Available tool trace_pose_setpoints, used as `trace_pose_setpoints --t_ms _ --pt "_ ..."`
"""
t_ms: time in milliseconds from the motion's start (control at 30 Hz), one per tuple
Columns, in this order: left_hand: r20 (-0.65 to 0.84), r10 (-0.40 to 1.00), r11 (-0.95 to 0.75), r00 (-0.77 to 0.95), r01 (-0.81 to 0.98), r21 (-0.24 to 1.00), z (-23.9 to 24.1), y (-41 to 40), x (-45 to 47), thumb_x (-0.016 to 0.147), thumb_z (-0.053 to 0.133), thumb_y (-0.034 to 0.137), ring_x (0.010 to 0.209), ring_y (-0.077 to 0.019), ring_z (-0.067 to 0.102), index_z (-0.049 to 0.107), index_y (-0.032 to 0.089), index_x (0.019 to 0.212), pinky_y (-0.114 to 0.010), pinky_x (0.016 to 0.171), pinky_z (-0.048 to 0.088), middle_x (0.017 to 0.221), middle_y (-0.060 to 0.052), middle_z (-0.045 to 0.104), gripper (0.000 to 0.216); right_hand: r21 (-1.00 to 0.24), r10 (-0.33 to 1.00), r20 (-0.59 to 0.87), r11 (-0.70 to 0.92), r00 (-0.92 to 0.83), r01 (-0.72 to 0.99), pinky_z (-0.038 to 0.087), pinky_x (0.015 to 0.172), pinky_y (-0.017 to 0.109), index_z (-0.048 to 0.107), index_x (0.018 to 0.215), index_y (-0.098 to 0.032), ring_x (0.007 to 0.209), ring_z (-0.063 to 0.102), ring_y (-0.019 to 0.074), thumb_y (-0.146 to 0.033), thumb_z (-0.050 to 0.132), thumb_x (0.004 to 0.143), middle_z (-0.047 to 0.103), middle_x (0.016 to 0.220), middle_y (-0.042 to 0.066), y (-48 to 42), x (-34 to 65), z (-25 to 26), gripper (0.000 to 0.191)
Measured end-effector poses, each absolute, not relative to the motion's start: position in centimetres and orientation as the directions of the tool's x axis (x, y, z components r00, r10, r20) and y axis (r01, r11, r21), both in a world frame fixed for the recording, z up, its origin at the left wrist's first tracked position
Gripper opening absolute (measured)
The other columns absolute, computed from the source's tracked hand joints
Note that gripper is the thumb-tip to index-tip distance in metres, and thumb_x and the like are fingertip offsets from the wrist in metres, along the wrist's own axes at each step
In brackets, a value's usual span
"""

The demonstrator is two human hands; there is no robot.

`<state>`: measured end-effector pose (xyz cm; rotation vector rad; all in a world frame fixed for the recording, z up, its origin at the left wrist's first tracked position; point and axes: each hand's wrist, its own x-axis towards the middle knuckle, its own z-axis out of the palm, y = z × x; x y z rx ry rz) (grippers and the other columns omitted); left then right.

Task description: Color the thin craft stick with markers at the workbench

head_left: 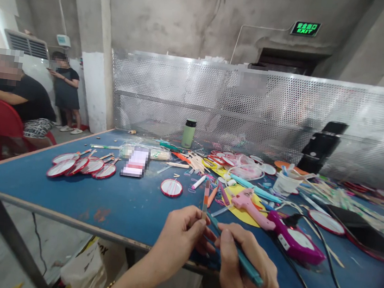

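Observation:
My left hand (180, 237) is closed in a pinch on a thin craft stick (205, 199), orange at the top and pale below, held upright over the near edge of the blue table (125, 201). Right beside it, my right hand (244, 272) grips a teal pen (245, 265) like a writing tool, with its tip pointing at the base of the stick. The two hands almost touch.
Round red-rimmed paper fans (82, 166) lie in a row at the left, one more (171, 188) at the centre. A purple glue gun (294, 240) and a pink one (249, 206) with black cords lie to the right. A green flask (188, 133), a white cup (285, 182) and a perforated metal screen (252, 109) stand behind. People are at the far left.

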<state>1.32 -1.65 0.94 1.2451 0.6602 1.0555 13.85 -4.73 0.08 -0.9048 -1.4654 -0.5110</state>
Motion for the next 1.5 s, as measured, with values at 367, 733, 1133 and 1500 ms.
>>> trace_pose_setpoints --t_ms 367,733,1133,1500 --pt "0.149 0.900 -0.032 0.410 -0.278 0.960 0.75 -1.65 1.33 0.083 0.060 0.039 0.052 -0.0128 0.061 0.054 0.019 0.081 -0.025 0.055 0.051 0.065 0.001 0.064 0.021 -0.209 0.227 0.970 0.583 0.089 0.785 0.052 0.061 0.022 0.065 0.085 -0.019 0.056 0.064 0.0109 -0.013 0.058 0.090 0.066 0.066 -0.002 -4.77 13.74 0.14 0.011" --pt "0.150 0.908 -0.045 0.391 -0.265 0.963 0.97 -1.73 1.32 0.084 0.060 0.038 0.052 -0.0110 0.057 0.052 0.019 0.076 -0.022 0.054 0.050 0.062 0.003 0.059 0.022 -0.170 0.235 0.972 0.609 0.029 0.775 0.053 0.059 0.021 0.065 0.086 -0.020 0.055 0.064 0.0106 -0.011 0.059 0.088 0.067 0.068 -0.002 -4.45 13.95 0.12 0.011" --pt "0.143 0.903 -0.025 0.405 -0.283 0.959 0.91 -1.81 1.30 0.085 0.059 0.035 0.052 -0.0108 0.058 0.053 0.018 0.080 -0.022 0.055 0.051 0.063 0.002 0.061 0.019 -0.168 0.219 0.975 0.624 0.035 0.763 0.050 0.058 0.019 0.064 0.088 -0.019 0.054 0.063 0.0087 -0.008 0.059 0.088 0.066 0.067 -0.003 -4.49 13.75 0.50 0.013" --pt "0.144 0.904 -0.032 0.402 -0.273 0.962 0.79 -1.66 1.33 0.084 0.060 0.037 0.053 -0.0115 0.059 0.054 0.017 0.079 -0.023 0.056 0.052 0.065 0.002 0.062 0.021 -0.170 0.214 0.976 0.610 0.046 0.774 0.050 0.060 0.019 0.063 0.086 -0.019 0.055 0.062 0.0084 -0.008 0.058 0.089 0.065 0.067 -0.004 -4.53 13.75 0.30 0.012"
